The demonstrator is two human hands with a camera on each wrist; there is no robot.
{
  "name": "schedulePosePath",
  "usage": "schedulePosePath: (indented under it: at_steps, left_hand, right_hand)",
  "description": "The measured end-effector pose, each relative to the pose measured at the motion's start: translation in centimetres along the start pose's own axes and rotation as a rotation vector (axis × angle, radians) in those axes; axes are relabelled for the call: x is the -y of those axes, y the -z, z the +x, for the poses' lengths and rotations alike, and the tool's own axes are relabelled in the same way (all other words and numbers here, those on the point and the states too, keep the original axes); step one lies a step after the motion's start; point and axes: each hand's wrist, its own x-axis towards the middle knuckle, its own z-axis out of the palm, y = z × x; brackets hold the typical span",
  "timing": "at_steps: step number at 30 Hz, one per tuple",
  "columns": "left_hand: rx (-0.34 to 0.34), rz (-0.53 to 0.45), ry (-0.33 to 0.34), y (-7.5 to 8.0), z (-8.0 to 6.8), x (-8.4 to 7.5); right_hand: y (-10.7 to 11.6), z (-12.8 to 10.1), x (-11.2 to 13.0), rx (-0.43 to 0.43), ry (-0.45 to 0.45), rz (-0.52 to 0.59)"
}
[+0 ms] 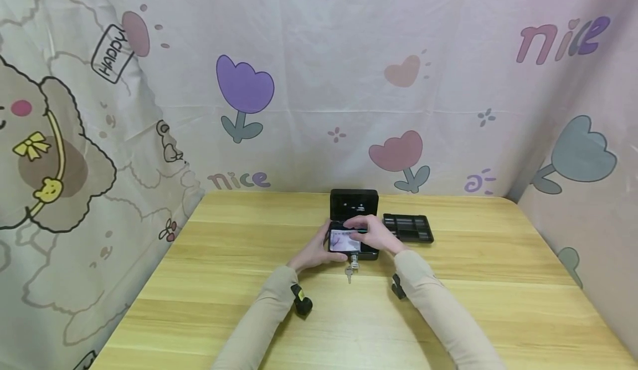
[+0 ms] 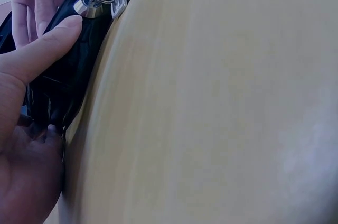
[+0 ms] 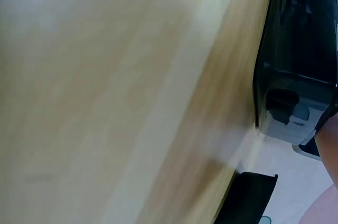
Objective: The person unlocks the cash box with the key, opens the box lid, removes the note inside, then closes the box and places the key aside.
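A small black cash box (image 1: 369,255) stands on the table with its lid (image 1: 354,204) raised at the back. Inside, on the left, lies a pale purple printed sheet (image 1: 341,242). My left hand (image 1: 316,251) grips the box's left end, thumb along the front wall beside the silver lock (image 2: 87,6). A ring of keys (image 1: 349,272) hangs at that lock. Over the box's open top is my right hand (image 1: 376,234), its fingers reaching left and down across the sheet with a gap between forefinger and thumb. Part of the box's inside is hidden beneath it.
A black compartment tray (image 1: 416,229) sits on the wooden table (image 1: 239,281), right of the box. Printed cloth (image 1: 309,82) hangs behind the table and along both sides. Black wrist cameras (image 1: 301,302) are strapped at both sleeves.
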Motion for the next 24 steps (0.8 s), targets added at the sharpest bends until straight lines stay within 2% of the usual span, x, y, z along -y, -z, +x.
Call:
schedulePosePath:
  at_steps: [7, 13, 24]
  left_hand:
    - [0.006, 0.006, -0.006, 0.08, -0.14, -0.12]
    - [0.006, 0.018, 0.012, 0.1, -0.19, -0.19]
    - [0.005, -0.019, 0.023, 0.13, -0.32, -0.32]
  right_hand:
    - [-0.26, 0.16, -0.17, 0.017, -0.031, -0.033]
    - [-0.41, 0.22, -0.23, 0.024, -0.04, -0.018]
    - [-0.49, 0.33, 0.01, 0.026, -0.057, -0.006]
